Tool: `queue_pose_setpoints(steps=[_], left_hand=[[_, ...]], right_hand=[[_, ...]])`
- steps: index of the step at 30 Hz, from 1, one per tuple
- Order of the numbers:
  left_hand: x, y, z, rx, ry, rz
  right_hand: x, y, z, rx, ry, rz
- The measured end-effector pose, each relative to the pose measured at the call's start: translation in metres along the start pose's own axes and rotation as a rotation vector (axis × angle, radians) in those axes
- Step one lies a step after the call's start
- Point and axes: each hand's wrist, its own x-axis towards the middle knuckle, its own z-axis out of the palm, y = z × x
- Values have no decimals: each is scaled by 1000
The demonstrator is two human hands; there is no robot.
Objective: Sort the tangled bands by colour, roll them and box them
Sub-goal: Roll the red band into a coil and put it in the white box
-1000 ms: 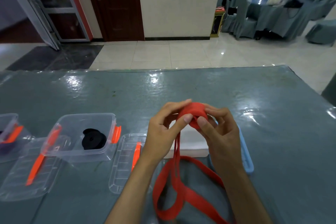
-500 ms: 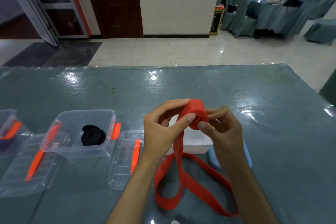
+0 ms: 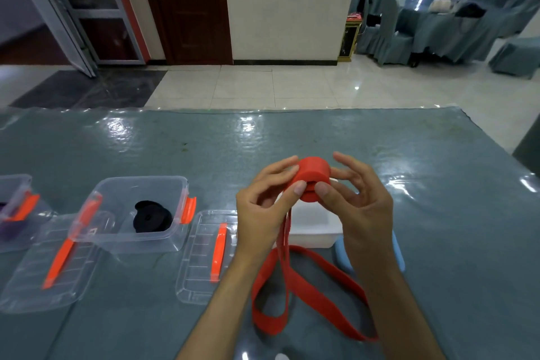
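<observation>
Red band (image 3: 311, 177), thicker on its roll than a second ago and pinched between left hand (image 3: 264, 213) and right hand (image 3: 361, 207), trails a shorter loop, so rolling is well advanced.

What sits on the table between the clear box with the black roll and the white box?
In the head view, a clear lid with an orange clip lies flat between the clear box and the white box.

Black roll (image 3: 152, 217) in box (image 3: 140, 184), left of hands (image 3: 312, 201).
</observation>
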Motion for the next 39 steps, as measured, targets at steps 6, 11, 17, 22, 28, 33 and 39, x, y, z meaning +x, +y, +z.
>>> queue_pose_setpoints(steps=[6,11,17,22,28,33,39], left_hand=[[0,10,-2,37,-28,0],[-9,7,9,-15,31,43],[-4,13,10,24,40,21],[-5,17,8,-22,16,25],[3,24,4,63,-26,49],[4,23,2,39,9,83],[9,28,-10,183,-170,88]], right_hand=[[-4,5,-1,52,15,-18],[-7,4,3,66,69,-77],[-4,6,1,108,28,-47],[0,-1,-6,26,-19,-26],[6,0,-4,84,-63,-3],[8,-8,-4,43,-125,9],[3,-3,1,113,-68,-13]])
